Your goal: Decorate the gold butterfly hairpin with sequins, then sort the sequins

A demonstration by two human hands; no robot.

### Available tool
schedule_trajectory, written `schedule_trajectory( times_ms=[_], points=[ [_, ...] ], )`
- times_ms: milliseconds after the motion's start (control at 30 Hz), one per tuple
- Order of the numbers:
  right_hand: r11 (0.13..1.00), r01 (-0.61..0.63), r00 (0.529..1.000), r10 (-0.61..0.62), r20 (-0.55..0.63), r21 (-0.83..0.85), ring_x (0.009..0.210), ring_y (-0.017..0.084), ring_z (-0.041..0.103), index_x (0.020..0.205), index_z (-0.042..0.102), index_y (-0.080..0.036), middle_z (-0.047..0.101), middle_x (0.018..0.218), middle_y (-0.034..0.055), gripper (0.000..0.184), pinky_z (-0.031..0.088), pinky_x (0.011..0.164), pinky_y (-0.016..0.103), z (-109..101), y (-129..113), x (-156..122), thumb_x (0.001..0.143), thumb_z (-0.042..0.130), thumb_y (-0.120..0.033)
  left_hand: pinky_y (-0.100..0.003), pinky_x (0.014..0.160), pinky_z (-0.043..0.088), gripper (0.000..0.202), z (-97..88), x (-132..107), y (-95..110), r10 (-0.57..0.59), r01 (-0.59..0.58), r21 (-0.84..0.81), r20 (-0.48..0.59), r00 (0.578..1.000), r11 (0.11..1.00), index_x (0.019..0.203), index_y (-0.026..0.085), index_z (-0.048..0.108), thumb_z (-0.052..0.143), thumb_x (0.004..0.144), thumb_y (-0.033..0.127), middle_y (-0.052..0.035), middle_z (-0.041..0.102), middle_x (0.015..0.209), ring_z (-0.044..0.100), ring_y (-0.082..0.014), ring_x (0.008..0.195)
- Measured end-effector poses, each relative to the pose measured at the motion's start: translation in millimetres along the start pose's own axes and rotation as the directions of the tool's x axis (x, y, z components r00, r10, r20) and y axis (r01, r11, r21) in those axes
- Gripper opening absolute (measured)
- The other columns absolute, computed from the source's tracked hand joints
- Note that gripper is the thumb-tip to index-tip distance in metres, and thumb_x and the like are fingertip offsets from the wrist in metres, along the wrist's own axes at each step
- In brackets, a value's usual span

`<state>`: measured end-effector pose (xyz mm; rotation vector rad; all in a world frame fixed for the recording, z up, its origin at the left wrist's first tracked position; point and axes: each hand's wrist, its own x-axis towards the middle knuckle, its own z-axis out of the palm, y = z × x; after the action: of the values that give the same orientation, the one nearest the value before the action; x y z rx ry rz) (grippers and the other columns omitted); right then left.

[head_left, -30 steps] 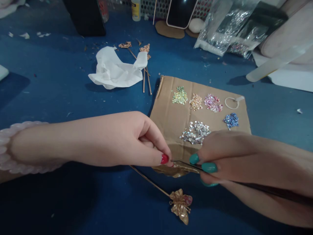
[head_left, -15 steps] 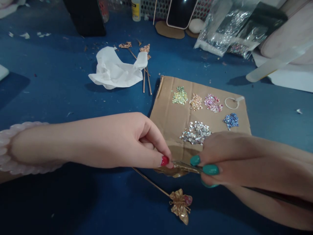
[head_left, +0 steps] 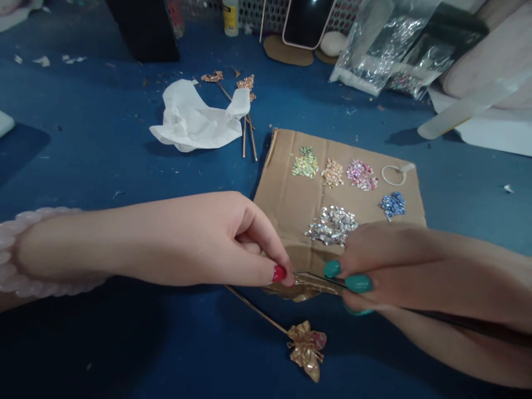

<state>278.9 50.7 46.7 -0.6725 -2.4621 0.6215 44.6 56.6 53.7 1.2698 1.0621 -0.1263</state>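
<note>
My left hand (head_left: pixel 216 238) is closed in a pinch at the near edge of a cardboard sheet (head_left: pixel 282 205); what sits between thumb and finger is hidden. My right hand (head_left: pixel 386 277) grips a pair of dark tweezers (head_left: pixel 453 318), with their thin metal tips reaching to my left fingertips. Just under the tips, a glossy brownish patch (head_left: pixel 299 292) shows on the cardboard. Below both hands a gold butterfly hairpin (head_left: pixel 305 349) lies on the blue table, one wing bearing pink pieces. Its stem runs up behind my left hand.
Small piles of green chips (head_left: pixel 305 163), peach chips (head_left: pixel 333 173), pink chips (head_left: pixel 361 174), blue chips (head_left: pixel 392 205) and silver chips (head_left: pixel 332 226) sit on the cardboard. Beyond it are crumpled white paper (head_left: pixel 197 119), more gold hairpins (head_left: pixel 246 83), a phone (head_left: pixel 308 22) and plastic bags (head_left: pixel 366 55).
The tweezers and my right fingers have shifted very slightly. My left hand keeps its pinch, and the hairpin lies where it was.
</note>
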Motion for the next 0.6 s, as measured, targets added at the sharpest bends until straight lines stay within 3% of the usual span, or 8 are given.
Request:
schedule_trajectory(
  times_ms=[133,367,467,600],
  points=[
    [0.991,-0.002,0.996,-0.009,0.084,0.132,0.078,0.010,0.068,0.094,0.060,-0.026,0.068,0.091,-0.0023,0.022,0.053,0.077,0.010,-4,5,0,0.076,0.065,-0.014,-0.022,0.034,0.021,0.016,0.7,-1,1,-0.005,0.005,0.006,-0.001,1.000,1.000,0.076,0.025,0.069,0.058,0.074,0.036,0.0043,0.030,0.043,0.022,-0.0080,0.036],
    [0.996,-0.031,0.999,0.029,0.022,0.085,0.075,0.010,0.068,0.089,0.061,-0.028,0.068,0.089,-0.0039,0.017,0.052,0.080,0.009,-2,-1,0,0.077,0.065,-0.016,-0.023,0.038,0.027,0.015,1.6,0,-2,0.010,-0.010,-0.003,-0.013,1.000,1.000,0.073,0.025,0.069,0.059,0.072,0.036,0.0047,0.031,0.042,0.022,-0.0077,0.035],
    [0.994,-0.032,0.999,0.032,0.008,0.102,0.074,0.008,0.067,0.088,0.062,-0.028,0.068,0.086,-0.0048,0.015,0.052,0.077,0.006,1,-4,4,0.078,0.064,-0.016,-0.023,0.036,0.025,0.015,1.1,0,-2,0.007,-0.007,-0.008,0.005,1.000,1.000,0.072,0.024,0.068,0.058,0.073,0.035,0.0046,0.030,0.041,0.021,-0.0075,0.035],
    [0.988,0.026,0.995,-0.011,-0.100,0.149,0.072,0.007,0.066,0.089,0.063,-0.026,0.066,0.079,-0.0026,0.017,0.051,0.072,0.006,8,-9,11,0.081,0.058,-0.013,-0.022,0.034,0.021,0.015,0.6,-1,-2,0.004,-0.003,-0.031,0.021,1.000,1.000,0.074,0.024,0.068,0.057,0.074,0.034,0.0041,0.030,0.043,0.021,-0.0075,0.035]
  ],
)
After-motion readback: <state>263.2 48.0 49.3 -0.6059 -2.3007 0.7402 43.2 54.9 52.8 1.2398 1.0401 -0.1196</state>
